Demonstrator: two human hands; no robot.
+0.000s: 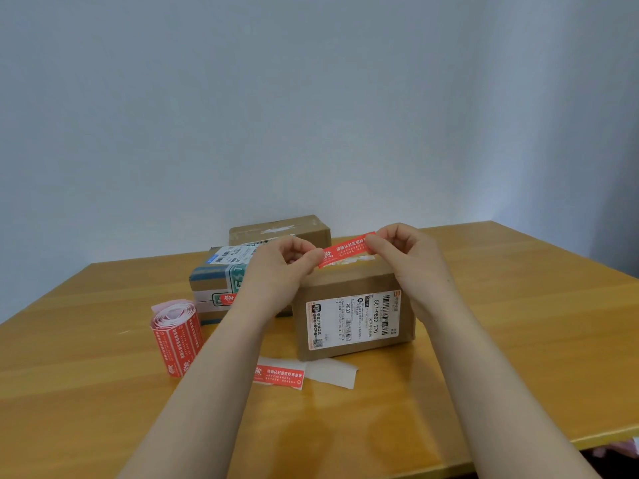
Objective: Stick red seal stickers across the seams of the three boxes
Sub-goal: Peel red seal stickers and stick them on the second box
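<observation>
Red sticker in hand (pixel 345 249): you hold it stretched flat just above the top of the nearest box; I cannot tell whether it touches the card yet.
Left hand (pixel 287 267): fingers curled, pinching the sticker's left end.
Right hand (pixel 404 257): pinching the right end the same way.
Nearest box (pixel 352 323): brown card, mid-table, shipping label facing you; no red seal shows on it.
Taped box (pixel 214 281): just left of it and a little further back; a stuck seal (pixel 227 299) shows on its front face, so I'd count this one done.
Far box (pixel 280 231): behind both, by the table's (pixel 518 305) far edge; no red shows on the part you can see.
Sticker roll (pixel 176 337): standing towards the left edge.
Backing strip (pixel 332 371): lying in front of the nearest box, one spare sticker (pixel 280 375) on it (handy for the last box).
Progress: by my reading, one box sealed, the second in hand, the third left.
</observation>
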